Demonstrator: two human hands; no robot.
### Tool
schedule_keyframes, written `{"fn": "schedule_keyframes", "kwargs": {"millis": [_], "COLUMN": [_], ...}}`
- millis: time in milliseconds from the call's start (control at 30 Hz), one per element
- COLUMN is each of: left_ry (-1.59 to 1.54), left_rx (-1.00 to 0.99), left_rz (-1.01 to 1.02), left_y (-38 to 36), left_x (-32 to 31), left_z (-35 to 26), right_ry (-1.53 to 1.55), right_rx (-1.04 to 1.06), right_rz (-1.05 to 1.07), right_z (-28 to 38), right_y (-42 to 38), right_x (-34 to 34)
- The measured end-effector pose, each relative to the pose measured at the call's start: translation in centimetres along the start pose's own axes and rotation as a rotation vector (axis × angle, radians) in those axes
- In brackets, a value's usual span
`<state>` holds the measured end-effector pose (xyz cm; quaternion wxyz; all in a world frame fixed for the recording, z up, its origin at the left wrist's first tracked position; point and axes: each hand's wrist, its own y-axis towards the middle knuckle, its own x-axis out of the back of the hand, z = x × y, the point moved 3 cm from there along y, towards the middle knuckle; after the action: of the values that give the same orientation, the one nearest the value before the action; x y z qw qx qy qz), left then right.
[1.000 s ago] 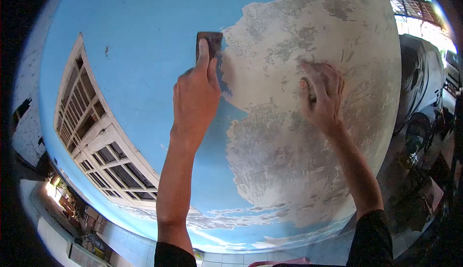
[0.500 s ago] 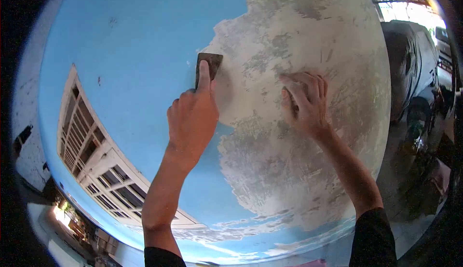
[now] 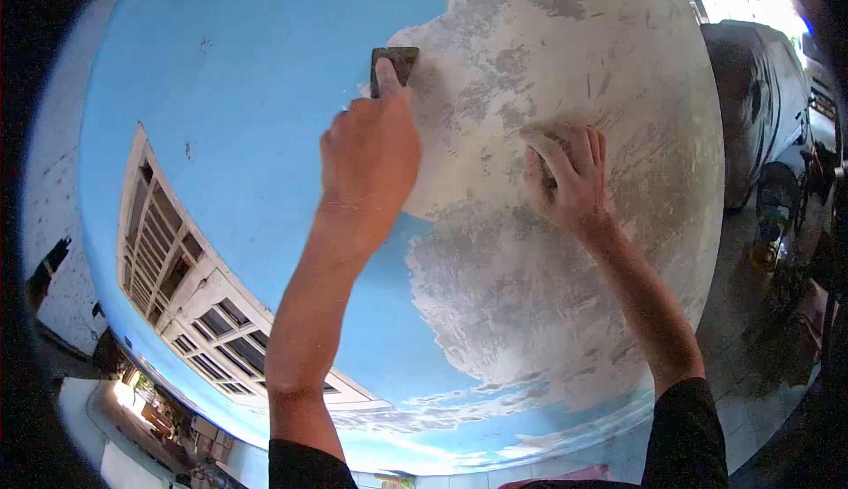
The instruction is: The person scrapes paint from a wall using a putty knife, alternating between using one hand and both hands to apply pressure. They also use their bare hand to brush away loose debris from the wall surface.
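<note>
My left hand (image 3: 371, 149) is closed round a scraper (image 3: 402, 63), its index finger stretched along the dark, flat blade. The blade lies against the wall, at the border between the blue paint (image 3: 265, 74) and the bare grey-white plaster (image 3: 495, 162). The handle is hidden inside my fist. Farther right, my right hand (image 3: 570, 171) rests at the patchy plaster with its fingers bent and a dark gap between thumb and fingers. Nothing held shows in it.
A white-framed window with slats and panes (image 3: 208, 295) is set in the wall at lower left. Beyond the wall's right edge stand a covered vehicle (image 3: 768, 91) and dark clutter (image 3: 777, 215). A pink item (image 3: 565, 476) shows at the bottom edge.
My left hand and the scraper have moved up and slightly right along the paint's edge. My right hand has shifted slightly right, its fingers more curled. The view has shifted a little.
</note>
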<state>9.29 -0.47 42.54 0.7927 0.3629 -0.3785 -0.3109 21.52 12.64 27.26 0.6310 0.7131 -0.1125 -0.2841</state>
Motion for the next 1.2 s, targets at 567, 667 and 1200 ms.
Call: {"fn": "schedule_keyframes", "kwargs": {"millis": [567,667,1200], "left_ry": [-0.329,-0.658,-1.146], "left_rx": [0.063,-0.029,-0.288], "left_rz": [0.056,0.021,-0.262], "left_y": [1.4,0.3,-5.7], "left_x": [0.4,0.4,-3.9], "left_z": [-0.1,-2.0,-3.1], "right_ry": [0.620,0.861,0.303], "right_rx": [-0.686,-0.583,-0.251], "right_rz": [0.201,0.335,0.582], "right_z": [3.2,6.0,5.0], "right_y": [4.7,7.3,7.4], "right_x": [2.0,1.6,2.6]}}
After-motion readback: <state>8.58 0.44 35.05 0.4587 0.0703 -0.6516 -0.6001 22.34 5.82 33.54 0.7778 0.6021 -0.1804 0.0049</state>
